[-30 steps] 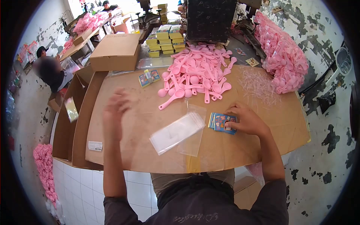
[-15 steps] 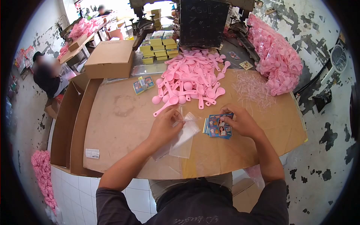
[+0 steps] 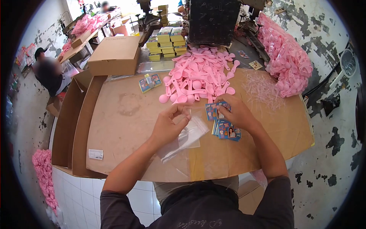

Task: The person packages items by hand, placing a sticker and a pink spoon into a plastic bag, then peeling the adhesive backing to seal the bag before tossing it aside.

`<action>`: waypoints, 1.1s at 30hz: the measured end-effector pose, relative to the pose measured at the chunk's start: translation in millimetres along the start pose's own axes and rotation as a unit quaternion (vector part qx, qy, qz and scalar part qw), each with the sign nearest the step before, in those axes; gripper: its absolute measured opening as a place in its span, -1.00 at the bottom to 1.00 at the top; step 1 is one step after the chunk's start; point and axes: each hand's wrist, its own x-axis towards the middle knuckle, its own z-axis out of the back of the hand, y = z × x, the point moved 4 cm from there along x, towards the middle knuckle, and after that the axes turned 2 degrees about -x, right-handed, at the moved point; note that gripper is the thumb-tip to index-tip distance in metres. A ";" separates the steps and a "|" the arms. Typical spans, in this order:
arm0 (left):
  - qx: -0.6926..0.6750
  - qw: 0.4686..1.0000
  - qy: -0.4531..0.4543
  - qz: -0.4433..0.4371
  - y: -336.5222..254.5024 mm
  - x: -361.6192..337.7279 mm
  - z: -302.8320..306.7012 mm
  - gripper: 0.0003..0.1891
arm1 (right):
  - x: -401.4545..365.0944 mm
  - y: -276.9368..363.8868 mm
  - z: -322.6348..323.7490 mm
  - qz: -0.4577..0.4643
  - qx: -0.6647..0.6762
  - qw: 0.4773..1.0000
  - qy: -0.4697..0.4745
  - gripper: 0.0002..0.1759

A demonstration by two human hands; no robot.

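My left hand [image 3: 171,123] is closed, thumb and fingertips pinched on a thin clear plastic bag [image 3: 187,110] that is hard to make out. Under and beside that hand, more clear plastic bags [image 3: 187,139] lie on the cardboard. My right hand [image 3: 237,112] pinches a blue printed card [image 3: 211,112] by its right side, lifted just above a stack of similar cards [image 3: 227,131]. Beyond both hands spreads a heap of pink plastic spoons [image 3: 200,72]; its nearest spoons lie just past my left fingers.
A banded bundle of cards [image 3: 150,83] lies left of the spoons. Behind are a closed cardboard box [image 3: 114,55] and stacked cards [image 3: 166,40]. A big bag of pink spoons [image 3: 286,57] stands right, near clear plastic scraps [image 3: 263,89]. Another person [image 3: 51,72] sits at far left.
My right hand has raised a card off the stack and moved it slightly up and left. My left hand has shifted a little right, its fingers turned up. The view has tilted slightly.
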 end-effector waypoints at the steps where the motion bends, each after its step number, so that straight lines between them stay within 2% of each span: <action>1: -0.093 0.994 0.008 0.050 2.5 -1.1 -0.6 -0.78 | -2.2 2.0 0.8 0.019 -0.011 0.999 -0.035 -0.71; 3: -0.275 0.950 0.025 0.146 4.4 -3.5 -4.7 -0.78 | -6.9 7.9 4.3 0.058 -0.032 0.992 -0.106 -0.71; 6: -0.268 0.944 0.026 0.192 -2.1 -2.8 -8.2 -0.69 | -9.6 9.5 -1.0 -0.002 0.190 0.975 -0.117 -0.75; 9: -0.229 0.951 0.028 0.204 -4.2 -4.4 -11.2 -0.62 | -12.8 9.8 -5.9 -0.050 0.393 0.912 -0.105 -0.79; 12: -0.191 0.960 0.051 0.199 -11.7 -4.2 -14.0 -0.56 | -13.5 14.0 -5.8 -0.019 0.395 0.909 -0.133 -0.79; 15: -0.189 0.961 0.065 0.193 -14.0 -6.3 -17.1 -0.51 | -14.0 14.5 -1.4 0.019 0.256 0.957 -0.136 -0.76; 18: -0.172 0.963 0.072 0.194 -17.5 -7.6 -19.5 -0.44 | -12.8 22.4 4.4 0.083 0.147 0.979 -0.112 -0.75; 21: -0.162 0.969 0.077 0.168 -13.6 -8.9 -21.1 -0.38 | -12.8 29.6 5.0 0.104 0.132 0.985 -0.031 -0.73; 24: -0.076 0.979 0.121 0.149 -17.1 -11.1 -21.4 -0.35 | -12.8 35.8 -0.5 0.114 0.122 0.986 -0.008 -0.73; 27: -0.076 0.968 0.161 0.178 -19.2 -14.1 -22.4 -0.33 | -13.1 40.2 -0.9 0.110 0.106 0.987 -0.043 -0.73; 30: -0.108 0.968 0.145 0.176 -13.0 -14.8 -23.6 -0.31 | -12.7 33.7 0.7 0.087 0.150 0.981 -0.092 -0.73; 33: -0.145 0.966 0.126 0.171 -19.1 -12.3 -23.2 -0.31 | -13.3 33.7 3.2 0.108 0.121 0.984 -0.071 -0.70</action>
